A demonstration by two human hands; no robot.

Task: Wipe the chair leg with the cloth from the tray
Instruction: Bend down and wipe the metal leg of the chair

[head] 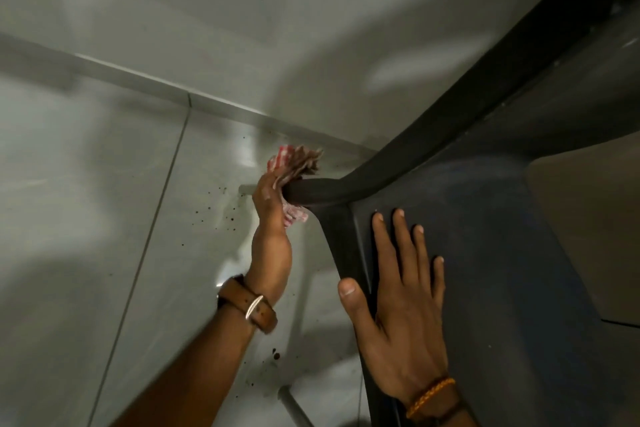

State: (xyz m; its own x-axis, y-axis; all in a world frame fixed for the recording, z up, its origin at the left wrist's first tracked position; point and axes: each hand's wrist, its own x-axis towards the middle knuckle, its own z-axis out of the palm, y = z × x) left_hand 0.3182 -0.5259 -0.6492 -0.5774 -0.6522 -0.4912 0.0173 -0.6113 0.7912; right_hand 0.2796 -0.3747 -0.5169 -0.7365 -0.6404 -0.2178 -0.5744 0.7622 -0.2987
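Nearest, the right hand (401,315) lies flat and released on the dark chair (485,253), steadying it. Beyond, the left hand (268,198) is clenched on the cloth (298,163), wrapped around the leg (322,191). Wiping is underway; the next stroke wants firm pressure along the leg.

I see a pale grey tiled floor (104,184) with dark specks, meeting a plain grey wall (242,28) at a skirting strip (138,80). Soft light glares off the tiles.
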